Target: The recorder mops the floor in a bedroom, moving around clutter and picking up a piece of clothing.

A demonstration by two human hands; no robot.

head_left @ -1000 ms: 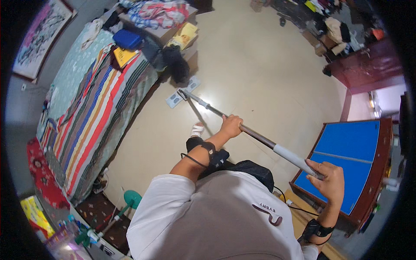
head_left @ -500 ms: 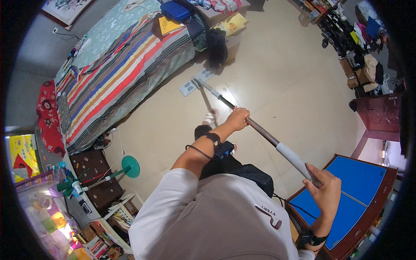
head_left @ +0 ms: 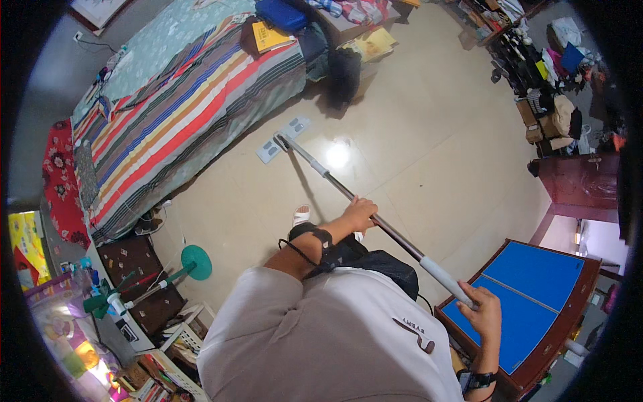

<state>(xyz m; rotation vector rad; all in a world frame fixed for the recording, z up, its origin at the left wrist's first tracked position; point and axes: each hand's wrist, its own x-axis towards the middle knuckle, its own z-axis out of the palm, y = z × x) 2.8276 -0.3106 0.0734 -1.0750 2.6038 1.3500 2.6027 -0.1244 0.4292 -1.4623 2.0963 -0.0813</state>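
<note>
A long flat mop runs slantwise across the view, its pole (head_left: 402, 242) part dark metal and part light grey. The pale rectangular mop head (head_left: 268, 153) lies flat on the tiled floor, close beside the bed. Partway down the pole, my left hand (head_left: 362, 213) wraps round the metal section. My right hand (head_left: 482, 309) is closed on the grey grip at the upper end, with the thumb along it. Beyond my left forearm a foot in a white sandal (head_left: 302, 214) stands on the floor.
A bed with a striped cover (head_left: 194, 127) fills the left. A blue-topped table (head_left: 529, 288) stands by my right arm. A green fan (head_left: 195, 262) and brown case (head_left: 137, 268) are at lower left. Cluttered shelves (head_left: 546, 100) line the far right; a black bag (head_left: 343, 77) hangs at the bed's end.
The mop head has slid left along the bedside and a little nearer. Both hands have drawn back toward me, still holding the pole. The view has turned slightly.
</note>
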